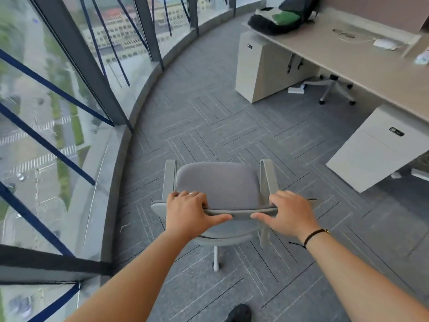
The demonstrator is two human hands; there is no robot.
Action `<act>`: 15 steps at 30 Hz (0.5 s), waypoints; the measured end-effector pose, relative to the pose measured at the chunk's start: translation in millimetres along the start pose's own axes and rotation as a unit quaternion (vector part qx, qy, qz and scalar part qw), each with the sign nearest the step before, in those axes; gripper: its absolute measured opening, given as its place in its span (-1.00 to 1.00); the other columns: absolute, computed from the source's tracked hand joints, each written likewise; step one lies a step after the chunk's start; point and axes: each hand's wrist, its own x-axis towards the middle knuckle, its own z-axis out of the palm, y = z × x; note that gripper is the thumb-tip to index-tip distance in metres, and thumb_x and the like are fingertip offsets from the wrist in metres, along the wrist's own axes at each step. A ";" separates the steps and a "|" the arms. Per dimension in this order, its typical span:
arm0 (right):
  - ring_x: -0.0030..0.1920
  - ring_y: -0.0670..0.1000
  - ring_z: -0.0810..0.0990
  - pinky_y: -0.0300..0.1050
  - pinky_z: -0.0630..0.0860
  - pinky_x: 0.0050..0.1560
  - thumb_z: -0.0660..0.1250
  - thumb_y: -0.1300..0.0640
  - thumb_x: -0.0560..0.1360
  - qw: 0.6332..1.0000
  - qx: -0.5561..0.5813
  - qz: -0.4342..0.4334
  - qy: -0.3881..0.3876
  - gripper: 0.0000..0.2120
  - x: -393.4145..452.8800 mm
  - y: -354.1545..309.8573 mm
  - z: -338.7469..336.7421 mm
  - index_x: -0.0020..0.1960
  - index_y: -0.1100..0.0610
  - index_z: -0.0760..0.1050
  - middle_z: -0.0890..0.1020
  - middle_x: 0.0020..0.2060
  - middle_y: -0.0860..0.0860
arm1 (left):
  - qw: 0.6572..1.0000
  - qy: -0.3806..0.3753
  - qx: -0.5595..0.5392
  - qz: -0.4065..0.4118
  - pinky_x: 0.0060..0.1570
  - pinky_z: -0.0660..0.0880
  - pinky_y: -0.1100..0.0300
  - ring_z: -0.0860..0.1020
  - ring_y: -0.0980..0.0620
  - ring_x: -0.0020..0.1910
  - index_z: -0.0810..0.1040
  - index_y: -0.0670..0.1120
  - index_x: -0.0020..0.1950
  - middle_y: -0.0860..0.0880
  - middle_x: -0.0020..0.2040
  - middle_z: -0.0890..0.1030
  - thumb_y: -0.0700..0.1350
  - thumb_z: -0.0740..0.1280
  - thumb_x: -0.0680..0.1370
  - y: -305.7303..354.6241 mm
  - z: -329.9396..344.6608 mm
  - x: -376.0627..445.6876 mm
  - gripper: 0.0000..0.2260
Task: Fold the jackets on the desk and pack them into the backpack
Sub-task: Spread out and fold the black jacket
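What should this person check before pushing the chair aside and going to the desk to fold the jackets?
1. Both hands on the chair backrest: ok; left hand and right hand grip its top edge.
2. Carpet ahead of the chair free of obstacles: ok.
3. Backpack at the desk's far end: ok.
4. Clothing there to fold: ok; a dark, white and green pile lies beside the backpack.
5. Backpack open: cannot tell.
6. Clear standing room at the desk: not ok; a second chair's wheeled base sits underneath it.
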 end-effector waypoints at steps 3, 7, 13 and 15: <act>-0.41 -0.09 0.32 -0.13 0.19 -0.38 -0.03 -0.68 0.32 0.999 0.007 -0.009 0.036 -0.29 18.4 12.0 2.6 -0.37 0.00 0.20 0.33 -0.46 -0.12 | 1.000 0.012 0.005 0.000 0.08 0.34 0.08 0.44 0.11 -0.30 0.42 0.07 -0.37 0.18 -0.44 0.38 0.73 0.05 0.18 4.3 2.6 20.8 -0.29; -0.38 -0.06 0.36 -0.07 0.23 -0.26 -0.03 -0.66 0.34 1.000 0.001 -0.004 0.027 -0.28 44.4 18.8 -0.2 -0.34 0.02 0.25 0.38 -0.44 -0.13 | 1.000 0.028 -0.007 0.005 0.07 0.34 0.08 0.41 0.11 -0.32 0.34 0.09 -0.41 0.18 -0.46 0.35 0.73 0.09 0.17 1.4 8.5 51.4 -0.32; -0.42 -0.05 0.34 -0.07 0.25 -0.24 0.02 -0.63 0.37 0.998 0.014 0.026 0.054 -0.29 100.3 16.1 2.6 -0.36 0.04 0.26 0.35 -0.47 -0.12 | 0.996 0.064 -0.027 0.047 0.04 0.35 0.07 0.37 0.12 -0.35 0.28 0.11 -0.42 0.22 -0.48 0.30 0.72 0.04 0.18 -23.3 10.1 129.3 -0.34; -0.44 -0.03 0.34 -0.07 0.29 -0.27 0.00 -0.63 0.38 0.996 0.007 0.038 0.079 -0.29 119.2 15.9 8.2 -0.37 0.03 0.24 0.32 -0.49 -0.13 | 0.994 0.084 -0.032 0.069 0.02 0.37 0.05 0.35 0.11 -0.37 0.26 0.11 -0.42 0.23 -0.49 0.27 0.70 0.11 0.19 -33.6 15.2 159.2 -0.36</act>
